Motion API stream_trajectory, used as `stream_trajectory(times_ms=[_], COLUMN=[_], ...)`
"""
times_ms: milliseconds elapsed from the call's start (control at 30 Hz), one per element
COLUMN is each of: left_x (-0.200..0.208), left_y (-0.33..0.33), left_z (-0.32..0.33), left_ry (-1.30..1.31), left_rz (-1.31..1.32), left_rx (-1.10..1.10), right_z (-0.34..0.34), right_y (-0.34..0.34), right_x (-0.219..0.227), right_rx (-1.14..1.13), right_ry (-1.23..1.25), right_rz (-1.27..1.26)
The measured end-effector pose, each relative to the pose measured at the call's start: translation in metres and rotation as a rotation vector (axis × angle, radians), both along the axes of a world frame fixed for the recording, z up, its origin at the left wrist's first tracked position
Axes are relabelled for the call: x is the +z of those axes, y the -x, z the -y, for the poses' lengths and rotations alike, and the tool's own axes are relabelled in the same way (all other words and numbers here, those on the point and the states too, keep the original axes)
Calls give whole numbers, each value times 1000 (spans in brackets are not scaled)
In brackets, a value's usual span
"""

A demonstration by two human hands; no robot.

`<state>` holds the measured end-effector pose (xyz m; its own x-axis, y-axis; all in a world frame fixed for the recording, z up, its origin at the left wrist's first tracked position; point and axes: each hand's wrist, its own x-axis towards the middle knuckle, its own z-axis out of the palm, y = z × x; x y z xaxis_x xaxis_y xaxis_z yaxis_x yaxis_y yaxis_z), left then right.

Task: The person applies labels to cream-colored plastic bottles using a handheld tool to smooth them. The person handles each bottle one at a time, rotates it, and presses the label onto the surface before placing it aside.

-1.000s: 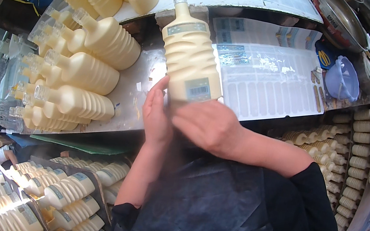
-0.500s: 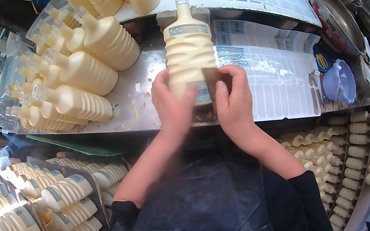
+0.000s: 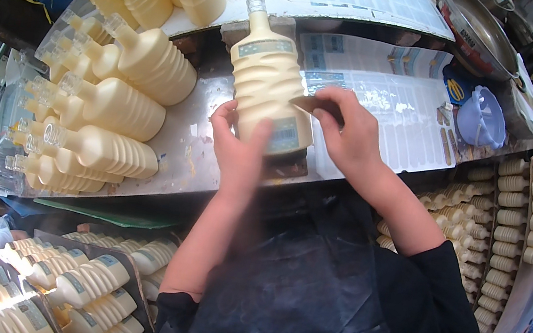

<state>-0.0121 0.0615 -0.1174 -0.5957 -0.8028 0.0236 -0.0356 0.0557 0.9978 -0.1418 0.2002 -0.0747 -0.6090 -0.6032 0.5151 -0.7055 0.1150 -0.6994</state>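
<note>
A cream bottle (image 3: 267,76) with a ribbed body and a clear neck lies on the bench, its neck pointing away from me. One blue-grey label (image 3: 266,49) sits near its shoulder and another label (image 3: 283,135) near its base. My left hand (image 3: 235,154) grips the bottle's lower left side, thumb laid over the front and blurred. Pinched in my right hand (image 3: 354,135) is a dark, flat, thin piece (image 3: 306,103), like a scraper card, its tip at the bottle's right edge. Part of that piece is hidden by my fingers.
Unlabelled cream bottles (image 3: 125,107) crowd the bench's left side. Label sheets (image 3: 393,128) lie to the right, near a lilac plastic basket (image 3: 481,118) and a large metal pan (image 3: 476,29). Labelled bottles (image 3: 94,279) fill crates at lower left; more bottles (image 3: 508,228) are stacked at right.
My right hand has lifted slightly off the bottle's lower right and tilted the dark piece flatter, uncovering the lower label. The left hand still holds the bottle. The whole view has shifted slightly.
</note>
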Motion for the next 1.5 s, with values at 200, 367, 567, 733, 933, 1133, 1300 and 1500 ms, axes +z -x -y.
stream_trajectory(times_ms=[200, 367, 567, 733, 933, 1133, 1300, 1500], left_x=[-10, -14, -6, -4, -8, -9, -9, -8], left_y=[0, -3, -4, -8, 2, 0, -3, 1], left_z=[8, 15, 16, 14, 9, 12, 18, 46], left_ry=[-97, -231, -421, -317, 123, -12, -52, -26], left_rz=[-86, -168, -300, -252, 11, -75, -104, -117], left_rx=[-14, -12, -39, -37, -39, -52, -90, -52], right_z=[-17, -1, 15, 24, -6, -2, 4, 13], right_y=[-37, -32, -62, -51, -21, -17, -44, 4], right_x=[-4, 22, 39, 33, -11, -11, 15, 9], right_rx=[277, 105, 284, 38, -213, -245, 6, -205], right_ry=[81, -38, -243, -304, -213, -96, -87, -83], right_rz=[-390, -490, -485, -214, 200, 60, -94, 38])
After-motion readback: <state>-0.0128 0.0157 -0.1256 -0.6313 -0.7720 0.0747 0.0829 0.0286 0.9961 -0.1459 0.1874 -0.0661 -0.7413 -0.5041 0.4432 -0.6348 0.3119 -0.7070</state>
